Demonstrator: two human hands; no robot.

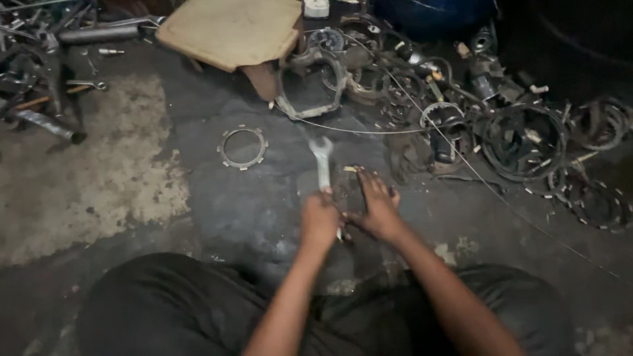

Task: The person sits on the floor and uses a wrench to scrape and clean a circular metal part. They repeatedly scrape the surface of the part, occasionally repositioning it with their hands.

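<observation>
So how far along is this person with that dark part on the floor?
Already lying apart: a toothed metal ring on the oily floor, and piles of similar rings to the right. In hand: the left hand grips an open-end spanner, while the right hand presses on a small dark part. How much remains is too dark to tell.

We see no packages, labels, signs or screens. Around the wrench (322, 161) lie only bare metal parts on the floor.
</observation>
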